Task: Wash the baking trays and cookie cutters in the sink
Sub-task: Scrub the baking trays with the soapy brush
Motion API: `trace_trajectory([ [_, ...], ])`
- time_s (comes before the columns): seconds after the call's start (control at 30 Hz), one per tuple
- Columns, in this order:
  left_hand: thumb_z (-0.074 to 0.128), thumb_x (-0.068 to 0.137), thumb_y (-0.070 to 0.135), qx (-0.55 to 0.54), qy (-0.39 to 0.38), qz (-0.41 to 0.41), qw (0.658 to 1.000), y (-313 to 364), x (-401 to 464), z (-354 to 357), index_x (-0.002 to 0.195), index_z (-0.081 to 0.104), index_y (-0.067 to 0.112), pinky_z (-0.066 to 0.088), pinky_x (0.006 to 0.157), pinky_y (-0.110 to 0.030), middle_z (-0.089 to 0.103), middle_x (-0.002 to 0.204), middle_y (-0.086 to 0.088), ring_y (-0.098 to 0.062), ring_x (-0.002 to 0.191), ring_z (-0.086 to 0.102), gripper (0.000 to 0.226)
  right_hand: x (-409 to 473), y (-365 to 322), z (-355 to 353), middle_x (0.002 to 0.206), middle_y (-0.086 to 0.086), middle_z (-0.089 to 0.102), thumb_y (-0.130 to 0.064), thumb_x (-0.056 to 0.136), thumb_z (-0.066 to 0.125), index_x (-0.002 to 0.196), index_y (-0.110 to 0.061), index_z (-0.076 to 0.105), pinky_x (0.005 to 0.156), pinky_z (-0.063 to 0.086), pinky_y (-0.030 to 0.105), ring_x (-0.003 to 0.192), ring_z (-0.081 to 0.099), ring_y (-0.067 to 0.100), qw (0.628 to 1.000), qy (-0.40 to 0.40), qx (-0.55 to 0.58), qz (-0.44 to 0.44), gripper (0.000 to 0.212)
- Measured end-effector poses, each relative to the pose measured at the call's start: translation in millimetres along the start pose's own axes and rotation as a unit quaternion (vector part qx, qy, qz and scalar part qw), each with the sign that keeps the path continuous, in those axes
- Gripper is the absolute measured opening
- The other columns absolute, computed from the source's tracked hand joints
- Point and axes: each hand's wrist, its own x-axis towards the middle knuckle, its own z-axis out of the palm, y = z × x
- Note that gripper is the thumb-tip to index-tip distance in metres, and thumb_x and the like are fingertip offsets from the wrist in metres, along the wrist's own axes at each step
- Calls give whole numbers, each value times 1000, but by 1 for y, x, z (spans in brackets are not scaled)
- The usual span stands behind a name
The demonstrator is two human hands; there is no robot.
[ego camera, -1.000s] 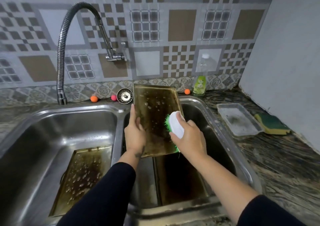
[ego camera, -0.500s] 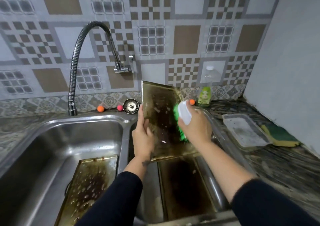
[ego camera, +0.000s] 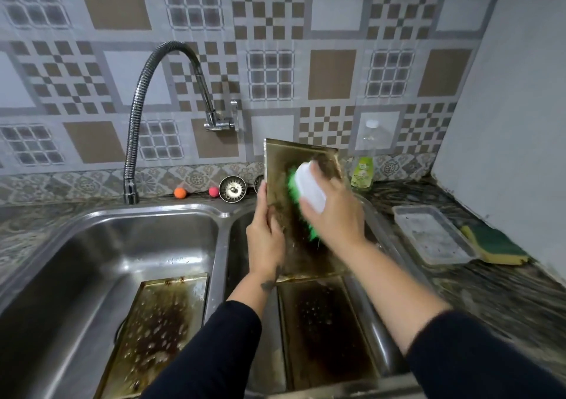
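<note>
Above the right basin of the steel sink (ego camera: pixel 225 239), a greasy, burnt baking tray (ego camera: pixel 280 161) stands tilted nearly upright. My left hand (ego camera: pixel 266 239) grips its left edge. My right hand (ego camera: pixel 335 214) holds a white scrub brush with green bristles (ego camera: pixel 307 191) pressed against the tray's face. A second dirty tray (ego camera: pixel 324 325) lies flat in the right basin below. A third stained tray (ego camera: pixel 153 331) lies in the left basin. No cookie cutters are visible.
A flexible tap (ego camera: pixel 153 101) arches over the left basin. Two sink strainers (ego camera: pixel 232 188) and small orange (ego camera: pixel 180 193) and pink balls (ego camera: pixel 213 191) sit on the back ledge. On the right counter are a dish soap bottle (ego camera: pixel 364 165), a clear plastic tray (ego camera: pixel 435 236) and a green-yellow sponge (ego camera: pixel 496 248).
The held tray has tipped from leaning flat to more upright. My right hand with the brush has moved up its face toward the top. The camera view has shifted.
</note>
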Motion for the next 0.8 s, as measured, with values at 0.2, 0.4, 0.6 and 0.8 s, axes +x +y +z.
trace_trajectory([
  [0.2, 34, 95, -9, 31, -10, -22, 999, -7, 5, -20, 152, 24, 25, 29, 77, 9, 37, 126, 28, 39, 90, 38, 67, -46, -19, 22, 106, -1, 58, -50, 86, 47, 144, -38, 34, 58, 46, 29, 75, 63, 23, 995, -2, 8, -104, 61],
  [0.4, 35, 93, -10, 23, -41, -19, 999, 0, -3, -10, 151, 24, 24, 25, 85, 11, 34, 122, 34, 41, 97, 33, 69, 46, -50, 3, 122, 3, 54, -46, 94, 47, 149, -39, 20, 72, 46, 29, 92, 59, 22, 999, 1, 10, -48, 61],
  [0.6, 34, 94, -11, 29, 37, -38, 998, 1, 13, -37, 153, 21, 24, 32, 68, 8, 36, 124, 24, 38, 78, 41, 70, -63, -28, 35, 102, -4, 56, -51, 88, 49, 146, -42, 20, 71, 50, 31, 87, 59, 17, 987, -41, 131, -83, 66],
  [0.8, 35, 90, -5, 125, -43, -24, 991, -10, -10, -18, 149, 11, 48, 39, 62, -8, 52, 83, 30, 13, 67, 55, 83, 0, -25, 18, 116, 1, 52, -44, 94, 49, 150, -37, 18, 72, 42, 27, 99, 57, 21, 997, -17, 69, 9, 64],
])
